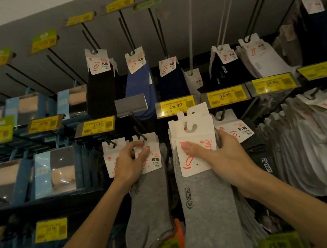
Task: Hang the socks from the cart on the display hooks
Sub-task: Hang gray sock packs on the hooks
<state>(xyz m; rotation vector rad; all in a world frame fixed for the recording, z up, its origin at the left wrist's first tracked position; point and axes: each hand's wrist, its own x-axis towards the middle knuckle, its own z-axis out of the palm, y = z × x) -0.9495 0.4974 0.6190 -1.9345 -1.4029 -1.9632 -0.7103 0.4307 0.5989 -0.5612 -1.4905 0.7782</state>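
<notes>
Dim, soft (edges blurred, bowed)

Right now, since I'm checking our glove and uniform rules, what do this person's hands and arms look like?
The left hand and right hand are bare: no gloves, rings or watch show. The left forearm and right forearm are uncovered to the picture's edge, so no sleeve shows. The right thumbnail looks short and unpainted.

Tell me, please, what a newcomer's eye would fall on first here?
Centre frame, the right hand grips a stack of light grey socks on white cards. Just left, the left hand pinches the card of a darker grey pair at a black hook. Bright yellow price tags line the rails above.
</notes>
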